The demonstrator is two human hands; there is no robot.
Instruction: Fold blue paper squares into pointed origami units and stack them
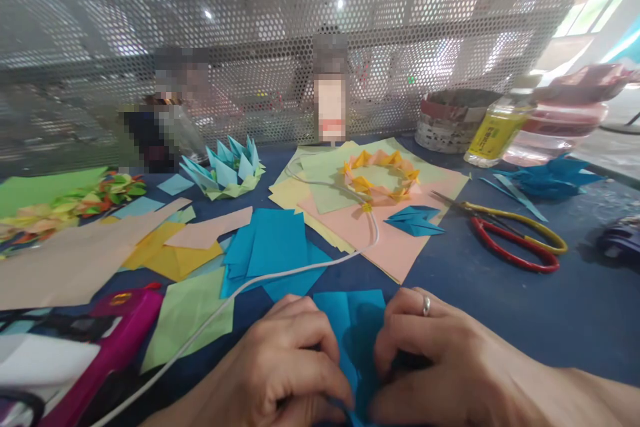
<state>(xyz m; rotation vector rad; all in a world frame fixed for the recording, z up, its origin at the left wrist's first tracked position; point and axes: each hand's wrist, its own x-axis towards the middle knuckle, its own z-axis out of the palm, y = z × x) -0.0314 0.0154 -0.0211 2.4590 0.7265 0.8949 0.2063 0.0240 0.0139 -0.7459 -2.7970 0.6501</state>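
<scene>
Holding creased blue paper [345, 317] by opposite sides in half-curled left hand [293, 353] and half-curled right hand [435, 347], near stacked blue sheets [277, 243].

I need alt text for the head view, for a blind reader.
A person's left hand and right hand hold a creased blue paper sheet above a dark blue tabletop; beyond lie loose blue papers, an orange-yellow paper ring and scissors.
</scene>
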